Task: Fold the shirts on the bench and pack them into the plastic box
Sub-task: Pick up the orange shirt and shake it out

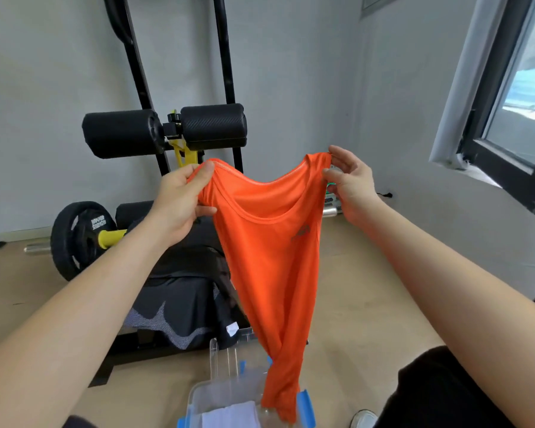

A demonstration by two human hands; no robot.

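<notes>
**Head view.** The left hand [179, 202] grips one shoulder strap of an orange sleeveless shirt [269, 242]. Its thumb lies over the top of the bunched strap and its fingers curl beneath. The right hand [349, 186] pinches the opposite strap between thumb and fingertips, with the other fingers loosely spread. The two hands sit at 9 and 3 o'clock of the neckline, which sags between them.

The shirt hangs in the air at frame centre, narrowing and twisting toward its hem. A small dark logo shows on the chest, on the side nearer the right hand.

The hem reaches down into a clear plastic box [198, 396] with blue latches [306, 400], at 6 o'clock of the frame. A white folded cloth [229, 415] lies in the box, just beside the hem at its 9 o'clock.

The worktop [130, 211], a black padded gym bench, stands at 11 o'clock from the box. A black shirt with a grey wave pattern [179, 304] is draped over its near end, partly behind the orange shirt.

Two black roller pads [121, 134] sit at 12 o'clock of the worktop. A weight plate [74, 239] on a bar rests on the floor at its 9 o'clock. A window [513, 103] occupies 2 o'clock of the frame, and a white shoe [363, 420] shows at 5 o'clock.
</notes>
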